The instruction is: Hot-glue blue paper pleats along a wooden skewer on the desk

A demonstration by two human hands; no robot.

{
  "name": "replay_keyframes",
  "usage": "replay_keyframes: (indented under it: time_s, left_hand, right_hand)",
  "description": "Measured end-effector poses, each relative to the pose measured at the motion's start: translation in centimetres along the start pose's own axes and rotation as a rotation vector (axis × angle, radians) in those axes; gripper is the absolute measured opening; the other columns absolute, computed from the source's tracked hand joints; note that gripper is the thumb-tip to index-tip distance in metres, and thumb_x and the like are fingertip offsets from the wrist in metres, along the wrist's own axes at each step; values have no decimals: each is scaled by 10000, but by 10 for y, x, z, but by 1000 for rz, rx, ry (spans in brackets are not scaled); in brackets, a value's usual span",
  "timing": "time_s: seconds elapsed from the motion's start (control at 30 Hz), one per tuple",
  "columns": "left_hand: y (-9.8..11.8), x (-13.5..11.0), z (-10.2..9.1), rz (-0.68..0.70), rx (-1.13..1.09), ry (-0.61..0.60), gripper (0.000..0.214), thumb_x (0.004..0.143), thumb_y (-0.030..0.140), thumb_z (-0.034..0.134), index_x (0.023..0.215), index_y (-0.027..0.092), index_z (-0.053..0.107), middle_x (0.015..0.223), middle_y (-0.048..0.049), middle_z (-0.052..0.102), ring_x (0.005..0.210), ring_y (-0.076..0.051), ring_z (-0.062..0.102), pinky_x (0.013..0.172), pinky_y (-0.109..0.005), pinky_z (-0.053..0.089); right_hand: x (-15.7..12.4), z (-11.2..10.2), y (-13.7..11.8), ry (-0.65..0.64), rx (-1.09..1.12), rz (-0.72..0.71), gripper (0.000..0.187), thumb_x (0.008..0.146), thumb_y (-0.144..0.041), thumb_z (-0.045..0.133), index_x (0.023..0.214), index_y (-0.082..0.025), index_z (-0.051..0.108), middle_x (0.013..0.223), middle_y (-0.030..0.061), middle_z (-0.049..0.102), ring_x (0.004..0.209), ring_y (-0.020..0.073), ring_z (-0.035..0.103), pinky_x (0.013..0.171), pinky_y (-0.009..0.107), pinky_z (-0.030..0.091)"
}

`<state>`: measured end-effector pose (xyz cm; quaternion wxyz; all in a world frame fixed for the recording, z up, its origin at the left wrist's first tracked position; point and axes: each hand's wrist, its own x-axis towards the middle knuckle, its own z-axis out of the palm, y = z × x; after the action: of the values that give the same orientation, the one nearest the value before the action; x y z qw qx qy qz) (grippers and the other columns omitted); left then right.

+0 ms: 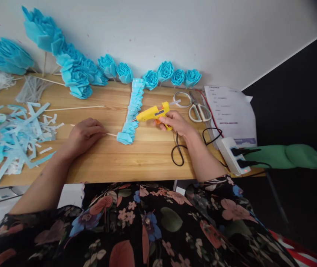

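Observation:
My right hand [175,122] is wrapped around a yellow hot glue gun [154,112], with a glue stick poking out of its back end. The gun's nozzle points left, over a long pleated strip of blue crepe paper [134,104] lying on the table. At the strip's near end, blue paper is rolled around the tip of a thin wooden stick [112,134]. My left hand [87,133] rests on the tabletop with its fingers closed on that stick, to the left of the roll.
Finished blue paper flowers [165,71] line the wall. Paper scraps [22,137] lie at left, beside a loose stick [75,108]. At right are a tape roll [183,99], scissors [199,111], papers [230,115] and a power strip [233,155]; a black cord [177,161] loops near my right forearm.

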<state>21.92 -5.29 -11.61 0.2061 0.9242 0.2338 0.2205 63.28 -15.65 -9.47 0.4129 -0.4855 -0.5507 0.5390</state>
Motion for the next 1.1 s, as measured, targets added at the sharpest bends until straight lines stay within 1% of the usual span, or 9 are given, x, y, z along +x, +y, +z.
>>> replay_keyframes:
  time_s: [0.1, 0.23, 0.4, 0.5, 0.6, 0.77, 0.83, 1.0, 1.1]
  left_hand:
    - [1, 1, 0, -16, 10, -15, 398, 1223, 426, 562, 1026, 263, 867, 1068, -86, 832, 998, -278, 747, 934, -419, 616]
    - [1, 2, 1, -13, 28, -24, 450, 1222, 456, 550, 990, 248, 874, 1040, -98, 829, 976, -271, 738, 922, -403, 605]
    - [-2, 2, 1, -24, 58, -39, 427, 1209, 433, 557, 984, 265, 879, 1038, -94, 822, 961, -266, 732, 920, -390, 594]
    - [-3, 1, 2, -17, 46, -41, 390, 1197, 412, 573, 1000, 271, 879, 1042, -90, 815, 971, -265, 734, 936, -384, 599]
    - [-5, 1, 3, -30, 39, -45, 387, 1194, 421, 572, 1006, 275, 877, 1034, -85, 812, 975, -266, 736, 945, -383, 605]
    - [-6, 3, 3, -25, 22, -50, 426, 1196, 467, 565, 992, 263, 878, 1024, -92, 822, 962, -268, 740, 938, -391, 612]
    - [-5, 3, 3, -19, 16, -41, 429, 1195, 468, 564, 988, 264, 880, 1019, -92, 822, 955, -268, 740, 930, -393, 611]
    - [-4, 3, 2, -36, 11, -55, 407, 1183, 444, 568, 990, 270, 881, 1035, -92, 821, 970, -271, 741, 944, -394, 609]
    - [-4, 3, 2, -27, 6, -49, 398, 1183, 439, 572, 1000, 263, 879, 1046, -94, 823, 985, -274, 743, 950, -393, 607]
  right_hand:
    - [0, 0, -1, -76, -57, 15, 534, 872, -703, 933, 865, -189, 787, 794, 47, 790, 615, 115, 523, 574, 289, 391]
    - [0, 2, 0, -81, -95, 36, 433, 864, -590, 949, 911, -189, 793, 837, 49, 812, 634, 118, 536, 580, 287, 426]
    - [0, 10, -1, -110, -86, 21, 451, 849, -577, 968, 1021, -187, 820, 966, 64, 855, 676, 129, 600, 590, 274, 501]
    - [0, 13, 1, -125, -139, 16, 442, 861, -568, 960, 1054, -189, 841, 920, 45, 844, 683, 145, 631, 618, 281, 530]
    - [0, 15, 3, -98, -261, 22, 366, 908, -525, 937, 1068, -205, 862, 825, 12, 808, 671, 161, 657, 651, 293, 528]
    - [0, 19, 1, -81, -397, -33, 285, 932, -459, 913, 1049, -202, 875, 807, 7, 779, 686, 165, 639, 649, 293, 464]
    - [0, 19, 0, -78, -361, -23, 304, 918, -474, 919, 1041, -200, 874, 823, 17, 791, 688, 166, 636, 643, 294, 477]
    - [-3, 13, -3, -38, -176, -7, 384, 898, -535, 918, 1088, -206, 861, 974, 64, 875, 710, 168, 663, 628, 298, 540]
    - [-3, 13, -3, -74, -214, -3, 363, 889, -518, 925, 1059, -202, 864, 874, 36, 842, 675, 158, 652, 630, 294, 532]
